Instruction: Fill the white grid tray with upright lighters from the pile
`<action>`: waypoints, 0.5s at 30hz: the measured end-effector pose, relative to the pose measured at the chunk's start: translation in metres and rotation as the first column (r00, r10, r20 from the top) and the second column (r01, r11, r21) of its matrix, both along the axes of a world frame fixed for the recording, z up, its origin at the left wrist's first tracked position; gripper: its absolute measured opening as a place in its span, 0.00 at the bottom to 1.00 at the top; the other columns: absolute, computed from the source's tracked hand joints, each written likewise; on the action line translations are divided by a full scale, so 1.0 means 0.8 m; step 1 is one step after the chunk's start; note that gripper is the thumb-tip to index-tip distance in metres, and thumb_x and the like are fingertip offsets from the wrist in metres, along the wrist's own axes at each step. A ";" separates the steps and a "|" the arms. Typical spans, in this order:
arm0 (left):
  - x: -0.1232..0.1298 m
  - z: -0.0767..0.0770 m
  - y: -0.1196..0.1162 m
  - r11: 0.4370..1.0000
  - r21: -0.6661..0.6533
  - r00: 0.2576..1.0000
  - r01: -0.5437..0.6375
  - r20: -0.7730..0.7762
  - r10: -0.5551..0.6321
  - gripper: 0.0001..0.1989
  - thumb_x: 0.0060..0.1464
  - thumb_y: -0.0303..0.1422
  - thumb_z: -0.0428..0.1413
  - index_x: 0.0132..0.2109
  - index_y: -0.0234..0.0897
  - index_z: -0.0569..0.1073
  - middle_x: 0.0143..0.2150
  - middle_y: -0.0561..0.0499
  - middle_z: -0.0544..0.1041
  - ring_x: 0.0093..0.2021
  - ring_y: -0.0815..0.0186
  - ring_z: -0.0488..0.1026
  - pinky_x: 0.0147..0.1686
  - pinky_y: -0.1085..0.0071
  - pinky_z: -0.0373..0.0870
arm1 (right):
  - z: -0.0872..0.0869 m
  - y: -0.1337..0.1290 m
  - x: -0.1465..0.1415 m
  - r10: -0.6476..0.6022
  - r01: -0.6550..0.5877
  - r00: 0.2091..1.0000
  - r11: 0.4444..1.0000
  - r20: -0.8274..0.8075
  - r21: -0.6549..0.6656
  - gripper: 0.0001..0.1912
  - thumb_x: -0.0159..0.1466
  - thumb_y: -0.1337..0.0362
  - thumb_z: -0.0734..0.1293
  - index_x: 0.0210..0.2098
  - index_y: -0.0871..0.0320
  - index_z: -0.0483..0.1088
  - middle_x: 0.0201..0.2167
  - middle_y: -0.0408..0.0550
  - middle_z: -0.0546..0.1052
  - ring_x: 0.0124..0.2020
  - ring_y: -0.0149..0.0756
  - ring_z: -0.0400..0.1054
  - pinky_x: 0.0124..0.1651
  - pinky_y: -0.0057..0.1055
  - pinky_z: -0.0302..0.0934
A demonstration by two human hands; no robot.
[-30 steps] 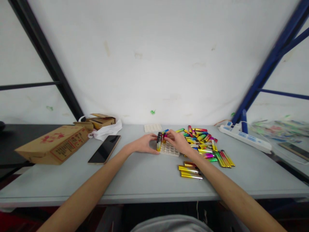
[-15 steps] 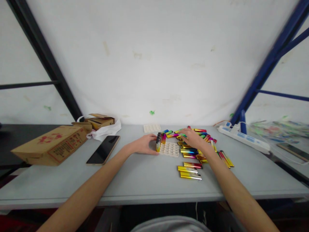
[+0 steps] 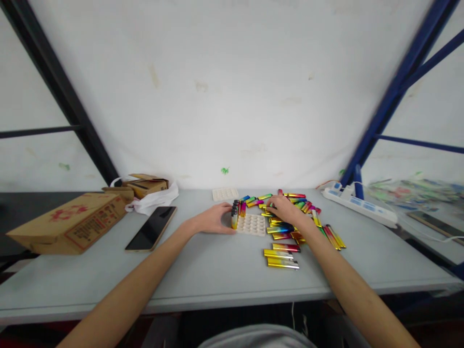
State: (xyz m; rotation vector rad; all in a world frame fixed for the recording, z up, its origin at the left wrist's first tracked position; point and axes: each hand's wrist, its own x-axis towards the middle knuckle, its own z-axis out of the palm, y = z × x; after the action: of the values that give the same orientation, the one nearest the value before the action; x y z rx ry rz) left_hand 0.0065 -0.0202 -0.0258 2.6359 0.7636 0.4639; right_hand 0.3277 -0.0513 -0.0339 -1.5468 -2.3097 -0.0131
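Note:
A pale tray with rows of round holes lies in the middle of the desk. Along its left end stands a row of lighters, upright, with dark tops and shiny coloured bodies. My left hand curves around that end, thumb at the near corner and fingers at the far one. To the right of the tray is a loose heap of metallic lighters in yellow, red, green and blue. My right hand reaches over the heap, fingertips bent down and closed at a lighter, which they partly hide.
Behind the tray lies a second pale tray. On the left are a black phone, a cardboard box, a smaller open box and a white plastic bag. A white power strip lies at the right.
My right hand's fingers have drawn in and lowered onto the lighters. My left hand stays around the tray's left end. The whole view has shifted slightly.

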 end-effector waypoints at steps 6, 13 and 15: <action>0.000 -0.002 0.000 1.000 0.009 1.000 0.011 0.018 -0.011 0.35 0.47 0.51 0.67 0.56 0.35 0.74 0.60 0.39 0.74 0.60 0.46 0.72 0.62 0.55 0.67 | 0.009 -0.014 -0.018 -0.099 0.130 0.971 0.983 -0.219 0.130 0.16 0.75 0.59 0.56 0.53 0.61 0.69 0.36 0.54 0.80 0.37 0.44 0.74 0.45 0.36 0.62; 0.000 -0.001 0.001 1.000 -0.007 1.000 0.000 -0.017 0.000 0.37 0.47 0.51 0.67 0.58 0.33 0.73 0.62 0.36 0.72 0.61 0.46 0.70 0.63 0.54 0.65 | 0.015 -0.019 -0.038 -0.088 0.167 0.856 0.980 -0.510 0.111 0.21 0.65 0.45 0.67 0.31 0.58 0.74 0.23 0.43 0.73 0.26 0.36 0.66 0.33 0.30 0.56; 0.000 -0.001 0.001 1.000 0.000 1.000 0.008 -0.013 -0.008 0.37 0.47 0.50 0.67 0.58 0.33 0.73 0.61 0.37 0.73 0.60 0.46 0.71 0.63 0.54 0.66 | 0.010 -0.017 -0.043 -0.098 0.162 0.827 0.985 -0.554 0.066 0.25 0.63 0.41 0.68 0.24 0.57 0.70 0.18 0.40 0.66 0.23 0.33 0.60 0.29 0.30 0.52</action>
State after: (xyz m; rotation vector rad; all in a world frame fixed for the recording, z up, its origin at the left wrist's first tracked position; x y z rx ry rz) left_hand 0.0063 -0.0197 -0.0264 2.6431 0.7570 0.4454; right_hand 0.2932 -0.0649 -0.0260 -1.4170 -1.7189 0.2362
